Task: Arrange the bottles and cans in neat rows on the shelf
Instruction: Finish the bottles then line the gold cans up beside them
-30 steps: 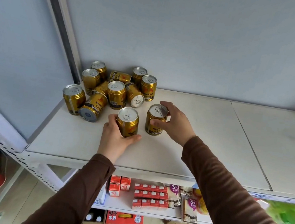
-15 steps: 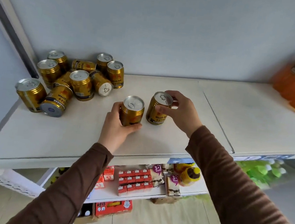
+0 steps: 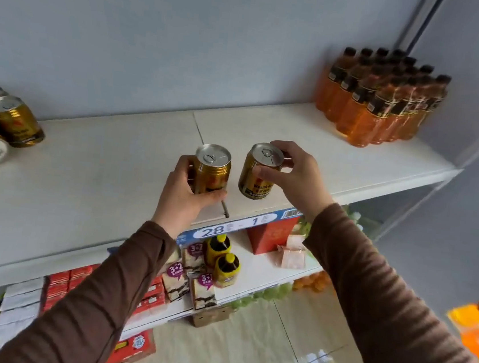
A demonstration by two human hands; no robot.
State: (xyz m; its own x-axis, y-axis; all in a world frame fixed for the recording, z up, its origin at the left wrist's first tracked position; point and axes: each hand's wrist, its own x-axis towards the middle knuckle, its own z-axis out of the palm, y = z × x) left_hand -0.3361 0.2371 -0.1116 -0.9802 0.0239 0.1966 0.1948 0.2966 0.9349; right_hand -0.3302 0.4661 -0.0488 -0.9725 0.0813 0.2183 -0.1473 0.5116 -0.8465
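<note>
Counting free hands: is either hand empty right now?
No: the left hand grips one gold can and the right hand grips another.

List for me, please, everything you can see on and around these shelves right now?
Held cans: two, gold with silver tops, upright near the top shelf's front edge; left can, right can.
Loose cans: at least four, gold, jumbled at the far left, partly cut off.
Orange bottles: a shrink-wrapped pack with black caps, back right; count unclear.
Top shelf: one, white.
Price strip: one, blue and white, on the shelf's front edge.
Lower shelf goods: red cartons, two yellow jars, a red box.
Left hand: grips the left can.
Right hand: fingers around the right can.
</note>
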